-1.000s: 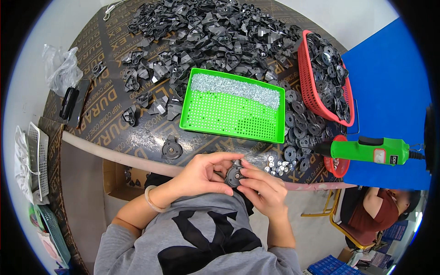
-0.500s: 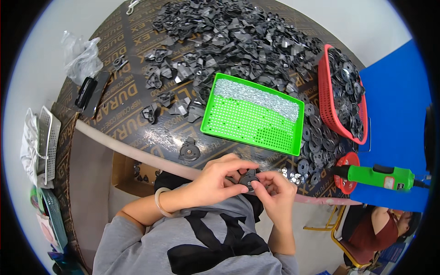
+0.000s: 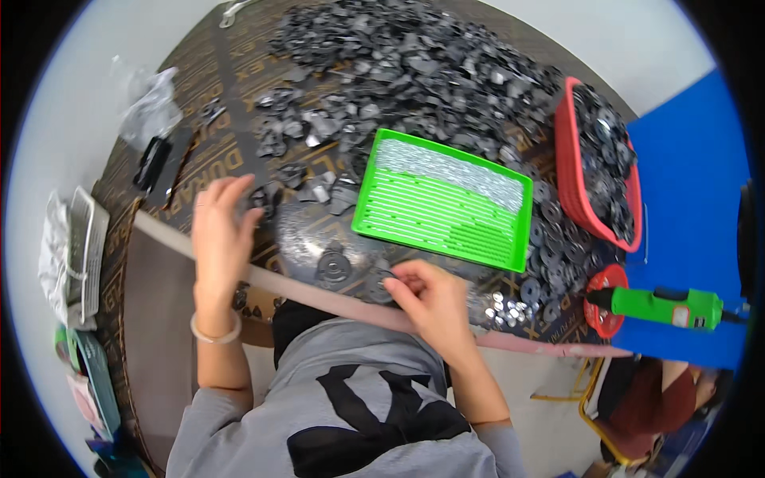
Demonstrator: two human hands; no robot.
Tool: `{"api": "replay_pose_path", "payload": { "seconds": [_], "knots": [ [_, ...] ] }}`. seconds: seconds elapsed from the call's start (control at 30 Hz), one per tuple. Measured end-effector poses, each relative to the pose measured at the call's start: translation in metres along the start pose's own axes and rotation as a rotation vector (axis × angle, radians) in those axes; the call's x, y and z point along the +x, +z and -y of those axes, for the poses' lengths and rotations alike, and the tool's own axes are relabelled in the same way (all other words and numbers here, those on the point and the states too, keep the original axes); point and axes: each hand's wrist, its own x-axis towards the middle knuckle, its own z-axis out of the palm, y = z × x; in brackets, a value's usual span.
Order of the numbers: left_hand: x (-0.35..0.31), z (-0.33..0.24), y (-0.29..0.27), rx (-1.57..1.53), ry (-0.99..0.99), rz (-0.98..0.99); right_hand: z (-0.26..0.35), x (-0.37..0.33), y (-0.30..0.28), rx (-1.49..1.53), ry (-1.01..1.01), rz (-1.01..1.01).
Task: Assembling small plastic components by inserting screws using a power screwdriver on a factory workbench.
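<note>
Because the green tray takes up the space ahead, you do best to work clear of its rim, with a level, steady touch, taking up one thing at a time. Left of the tray, your left hand is loosely spread, thumb and fingers apart, beside a loose black piece. On the tray's near side, your right hand bends to a dark round part; blur hides whether it grips or merely touches.

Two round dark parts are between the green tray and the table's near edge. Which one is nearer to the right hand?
The right-side part, directly at the right hand. The left-side part lies farther from it.
</note>
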Motion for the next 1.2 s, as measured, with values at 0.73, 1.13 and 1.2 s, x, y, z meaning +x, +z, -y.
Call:
{"api": "replay_pose_path", "payload": {
  "seconds": [0.73,1.13,1.2],
  "knots": [
    [0.013,0.033,0.026,-0.256,-0.015,0.007,0.006,-0.010,-0.010,-0.230,-0.229,-0.256],
    [-0.051,-0.121,0.038,-1.479,-0.031,0.993,-0.029,-0.076,-0.086,-0.626,0.117,-0.571],
    [-0.059,-0.131,0.051,-1.250,0.078,1.014,-0.033,-0.076,-0.083,-0.607,0.079,-0.562]
  ]
}}
